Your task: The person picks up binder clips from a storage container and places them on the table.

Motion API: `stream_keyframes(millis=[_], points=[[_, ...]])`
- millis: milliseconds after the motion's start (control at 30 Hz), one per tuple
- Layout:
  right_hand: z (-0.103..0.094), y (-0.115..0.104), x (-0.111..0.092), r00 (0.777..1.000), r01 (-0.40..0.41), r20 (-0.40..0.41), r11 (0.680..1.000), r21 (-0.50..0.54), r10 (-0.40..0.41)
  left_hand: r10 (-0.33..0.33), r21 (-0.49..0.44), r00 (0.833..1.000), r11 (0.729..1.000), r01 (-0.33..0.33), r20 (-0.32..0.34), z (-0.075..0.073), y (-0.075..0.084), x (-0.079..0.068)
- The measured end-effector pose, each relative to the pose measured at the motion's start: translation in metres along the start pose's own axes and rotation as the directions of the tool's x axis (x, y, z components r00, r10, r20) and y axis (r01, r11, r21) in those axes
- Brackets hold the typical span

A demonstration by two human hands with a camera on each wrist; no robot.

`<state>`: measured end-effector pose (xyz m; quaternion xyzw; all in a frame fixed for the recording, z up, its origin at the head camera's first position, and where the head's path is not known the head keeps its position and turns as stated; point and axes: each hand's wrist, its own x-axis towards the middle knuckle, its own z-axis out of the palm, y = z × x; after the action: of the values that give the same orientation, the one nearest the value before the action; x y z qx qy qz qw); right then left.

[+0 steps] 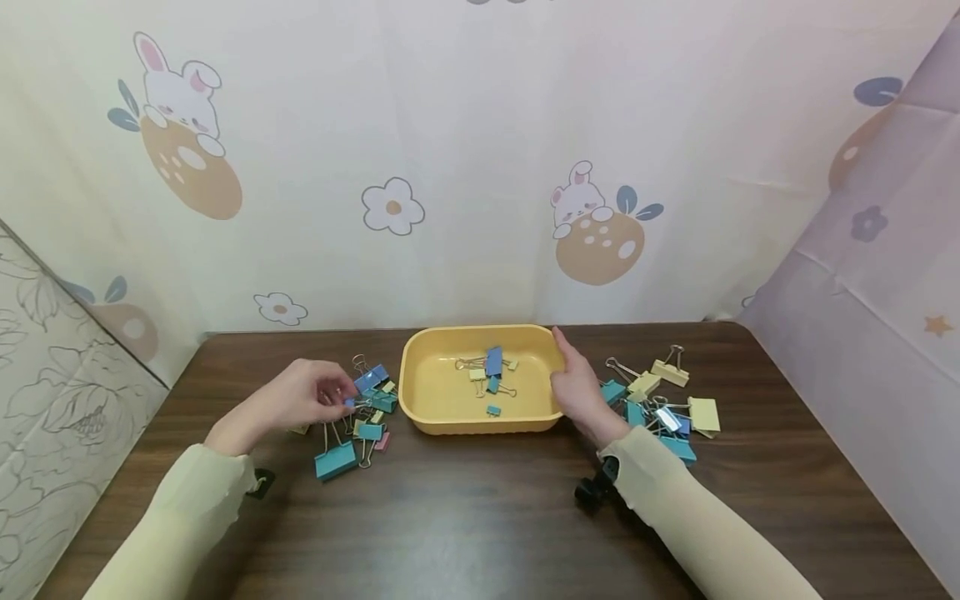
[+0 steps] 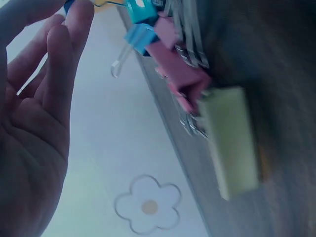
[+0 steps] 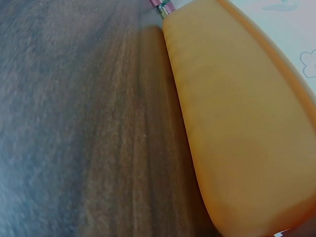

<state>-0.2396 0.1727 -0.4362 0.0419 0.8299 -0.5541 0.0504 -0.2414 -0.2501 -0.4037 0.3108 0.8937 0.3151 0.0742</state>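
My left hand [image 1: 311, 392] is over the left pile of binder clips, pinching a small blue binder clip [image 1: 349, 403] between thumb and fingertips. In the left wrist view only a dark blue bit of that clip shows at the top edge. Under and beside this hand lie blue, teal, yellow and pink clips, among them a large teal binder clip [image 1: 336, 461]. A yellow tray [image 1: 427, 425] stands in the middle, with several blue, yellow and teal clips inside. At its right end my right hand [image 1: 583, 392] holds the rim, one finger stretched along the side.
To the right of the right hand lies a second pile of binder clips, including a pale yellow binder clip [image 1: 703, 417] and a teal one [image 1: 677, 450]. The brown table [image 1: 465, 517] meets a patterned curtain [image 1: 480, 208] along its back edge.
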Motion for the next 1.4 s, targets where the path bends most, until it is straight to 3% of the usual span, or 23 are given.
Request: stream_keyframes(millis=[200,467,800,933,1100,1300,1400], points=[[0.001,-0.002,-0.001,1.000,-0.011,-0.004,1.000,-0.017,0.011,-0.067,0.035,0.997,0.997,0.066,0.043,0.001,-0.010,-0.018],[0.001,-0.002,-0.002,1.000,0.001,-0.022,0.999,-0.054,-0.002,-0.123,0.138,0.989,0.984,0.110,0.083,0.007,-0.018,-0.024],[0.002,-0.002,-0.003,0.999,0.012,-0.030,0.997,-0.082,-0.014,-0.113,0.155,0.993,0.982,0.108,0.022,-0.001,-0.013,-0.024],[0.001,-0.003,-0.003,0.999,0.011,-0.031,0.995,-0.097,-0.014,-0.099,0.146,0.995,0.985,0.097,0.005,-0.008,-0.001,-0.014],[0.001,-0.004,-0.004,0.999,0.012,-0.035,0.993,-0.119,-0.016,0.017,0.163,1.000,0.987,-0.016,-0.004,-0.010,0.023,0.010],[0.002,-0.003,-0.004,0.999,0.026,-0.032,0.991,-0.135,-0.031,0.117,0.180,0.989,0.975,-0.131,0.085,-0.002,0.066,0.045],[0.001,-0.003,-0.004,0.999,0.027,-0.034,0.989,-0.145,-0.032,0.168,0.242,0.977,0.950,-0.196,0.130,0.006,0.085,0.064]])
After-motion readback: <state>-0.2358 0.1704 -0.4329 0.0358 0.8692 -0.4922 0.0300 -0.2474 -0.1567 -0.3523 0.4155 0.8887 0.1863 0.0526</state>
